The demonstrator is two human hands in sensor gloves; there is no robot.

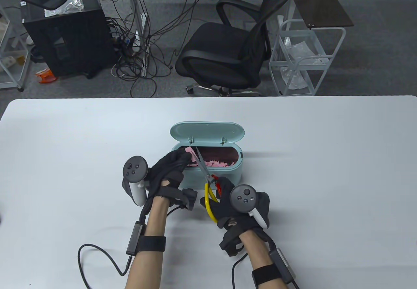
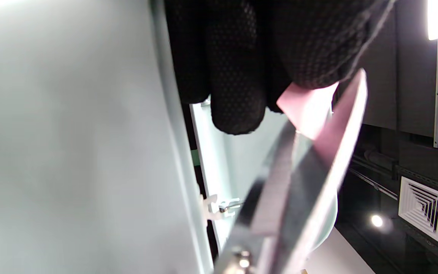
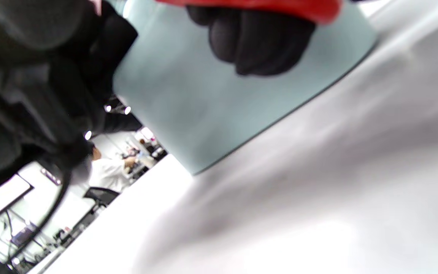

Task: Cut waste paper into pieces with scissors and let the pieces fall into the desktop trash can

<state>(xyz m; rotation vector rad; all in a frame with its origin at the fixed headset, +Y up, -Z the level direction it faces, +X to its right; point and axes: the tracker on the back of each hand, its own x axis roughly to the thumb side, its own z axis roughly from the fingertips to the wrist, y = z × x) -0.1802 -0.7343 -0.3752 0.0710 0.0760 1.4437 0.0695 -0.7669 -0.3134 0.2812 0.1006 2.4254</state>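
At frame centre, the left hand (image 1: 171,168) pinches pink paper (image 2: 306,108) over the bin (image 1: 211,175) while the right hand (image 1: 242,209), fingers curled through the handles, grips the scissors (image 1: 207,175).

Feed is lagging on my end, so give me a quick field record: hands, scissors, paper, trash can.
left hand: pinches the pink paper over the can's left end
right hand: grips the scissors by their yellow and red handles
scissors: blades reach over the can toward the paper
trash can: lid open, tipped back
contents: pink pieces inside
table: white
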